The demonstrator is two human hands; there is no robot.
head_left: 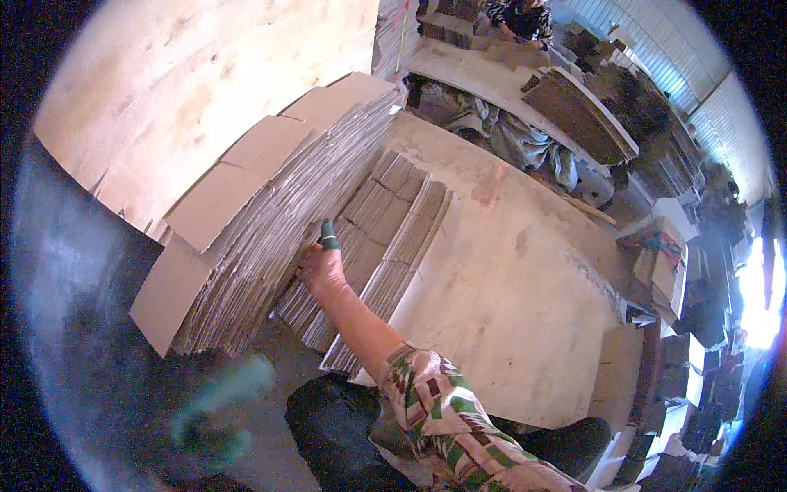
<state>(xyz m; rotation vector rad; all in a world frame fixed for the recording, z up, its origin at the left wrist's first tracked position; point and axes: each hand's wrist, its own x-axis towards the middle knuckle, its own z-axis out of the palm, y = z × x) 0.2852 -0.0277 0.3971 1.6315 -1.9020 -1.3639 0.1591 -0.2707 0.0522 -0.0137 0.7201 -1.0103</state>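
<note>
My right hand (320,264) reaches between two piles of flat cardboard. Its thumb, wrapped in green, sticks up; the other fingers are mostly hidden, so its grip does not show. On its left, a long stack of cardboard sheets (287,189) stands on edge, leaning against a pale wooden board. Right beside the hand, lower bundles of folded cardboard (385,213) lie in rows. A blurred green shape (221,402) at the lower left is perhaps my left hand; its fingers cannot be made out.
The pale plywood board (221,74) rises behind the leaning stack. A wooden surface (500,303) spreads to the right of the bundles. Across it, another person (522,20) sits by a bench with a cardboard stack (582,115). Boxes (660,262) crowd the right side.
</note>
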